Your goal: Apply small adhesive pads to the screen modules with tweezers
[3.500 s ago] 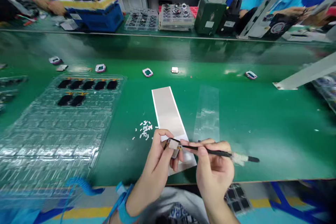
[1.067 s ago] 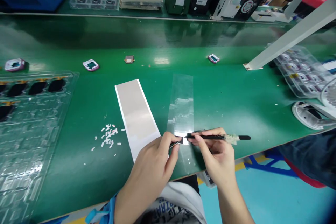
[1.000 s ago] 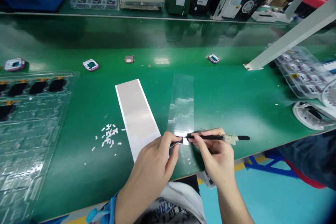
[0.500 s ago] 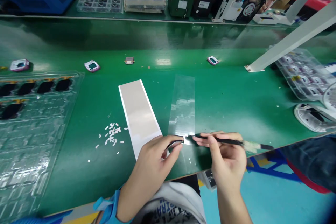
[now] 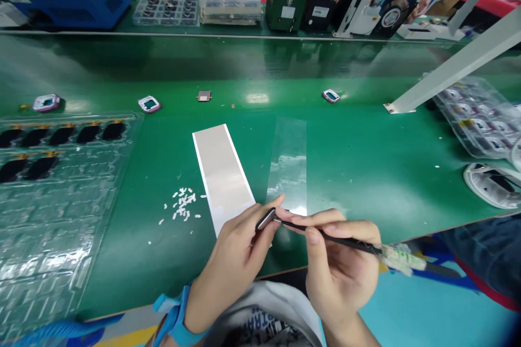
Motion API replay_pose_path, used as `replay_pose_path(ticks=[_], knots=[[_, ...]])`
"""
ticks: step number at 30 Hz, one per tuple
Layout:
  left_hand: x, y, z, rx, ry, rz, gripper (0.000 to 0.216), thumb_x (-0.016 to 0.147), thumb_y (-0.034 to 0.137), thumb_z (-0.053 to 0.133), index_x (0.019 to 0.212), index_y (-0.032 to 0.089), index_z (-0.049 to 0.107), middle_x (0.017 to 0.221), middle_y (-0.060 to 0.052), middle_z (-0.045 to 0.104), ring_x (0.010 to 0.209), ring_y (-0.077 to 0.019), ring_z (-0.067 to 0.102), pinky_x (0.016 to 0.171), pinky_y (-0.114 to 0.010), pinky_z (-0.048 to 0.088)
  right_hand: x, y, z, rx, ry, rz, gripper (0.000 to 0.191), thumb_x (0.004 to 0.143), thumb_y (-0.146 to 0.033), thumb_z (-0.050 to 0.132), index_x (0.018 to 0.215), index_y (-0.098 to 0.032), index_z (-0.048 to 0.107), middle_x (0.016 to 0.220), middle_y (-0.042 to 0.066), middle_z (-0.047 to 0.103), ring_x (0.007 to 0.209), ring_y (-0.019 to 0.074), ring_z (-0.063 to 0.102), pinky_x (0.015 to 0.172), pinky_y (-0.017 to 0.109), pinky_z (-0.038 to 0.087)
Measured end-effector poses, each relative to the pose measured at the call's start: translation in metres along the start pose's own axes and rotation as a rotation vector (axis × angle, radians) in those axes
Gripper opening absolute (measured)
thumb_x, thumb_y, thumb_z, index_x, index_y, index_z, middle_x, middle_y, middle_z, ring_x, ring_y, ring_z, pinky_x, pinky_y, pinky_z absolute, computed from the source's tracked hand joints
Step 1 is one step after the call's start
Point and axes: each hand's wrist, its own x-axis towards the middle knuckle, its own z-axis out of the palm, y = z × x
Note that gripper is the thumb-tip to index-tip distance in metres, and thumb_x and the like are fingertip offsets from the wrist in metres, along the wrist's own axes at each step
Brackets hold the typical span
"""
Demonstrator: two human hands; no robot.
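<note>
My left hand (image 5: 240,244) is closed on a small black display (image 5: 266,219), pinched on edge between thumb and fingers; much of it is hidden. In my right hand (image 5: 344,263) are slim black tweezers (image 5: 342,239), wrapped with pale tape near the rear end. Their tip meets the display's right edge, close to my fingertips. Under and beyond my hands lies a clear plastic strip (image 5: 288,165). A white-edged beige sheet (image 5: 222,173) reaches under my left hand. Left of it, small white slips (image 5: 185,203) are scattered on the green table.
A clear tray (image 5: 97,173) with several black displays covers the left side. Watch-like cases (image 5: 149,103) lie along the back. At right stand a slanted white post (image 5: 451,68), a parts tray (image 5: 476,114) and a white ring-shaped stand (image 5: 490,185). Another person's blue sleeve shows beyond the shelf.
My left hand has tilted the display up off the strip. My right hand has shifted left and turned, bringing the tweezer tip to the display's edge. The view has shifted slightly.
</note>
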Motion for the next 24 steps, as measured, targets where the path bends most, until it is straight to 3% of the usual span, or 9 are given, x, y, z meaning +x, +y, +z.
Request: replay_pose_path(ticks=[3, 7, 14, 24], knots=[[-0.002, 0.001, -0.002, 0.018, -0.013, 0.028, 0.044, 0.105, 0.026, 0.04, 0.149, 0.031, 0.043, 0.103, -0.004, 0.065, 0.096, -0.0187, 0.064, 0.08, -0.027, 0.049, -0.001, -0.001, 0.003, -0.023, 0.03, -0.015, 0.023, 0.094, -0.003, 0.053, 0.101, -0.024, 0.051, 0.092, 0.001, 0.071, 0.095, 0.0205, 0.075, 0.083, 0.043, 0.068], [-0.004, 0.002, -0.003, -0.014, -0.011, 0.042, 0.05, 0.105, 0.027, 0.038, 0.153, 0.036, 0.032, 0.104, -0.003, 0.06, 0.091, -0.0175, 0.061, 0.081, -0.029, 0.047, -0.005, -0.001, 0.009, -0.026, 0.042, -0.012, 0.02, 0.095, -0.006, 0.054, 0.101, -0.025, 0.05, 0.09, 0.0, 0.071, 0.095, 0.0211, 0.075, 0.084, 0.045, 0.067], [-0.002, -0.001, -0.002, -0.062, 0.015, 0.089, 0.051, 0.105, 0.025, 0.036, 0.155, 0.032, 0.029, 0.116, -0.005, 0.057, 0.101, -0.0185, 0.056, 0.09, -0.03, 0.044, -0.005, 0.004, 0.014, -0.037, 0.055, -0.06, 0.023, 0.094, -0.002, 0.054, 0.102, -0.023, 0.05, 0.091, 0.001, 0.072, 0.096, 0.0205, 0.075, 0.085, 0.044, 0.067], [-0.004, -0.002, -0.003, -0.061, 0.025, 0.074, 0.051, 0.106, 0.026, 0.035, 0.155, 0.033, 0.029, 0.11, -0.004, 0.056, 0.095, -0.0169, 0.056, 0.085, -0.03, 0.045, -0.004, 0.008, 0.012, -0.008, 0.028, -0.109, 0.028, 0.09, 0.005, 0.053, 0.104, -0.019, 0.052, 0.094, 0.004, 0.071, 0.095, 0.0201, 0.074, 0.085, 0.042, 0.067]])
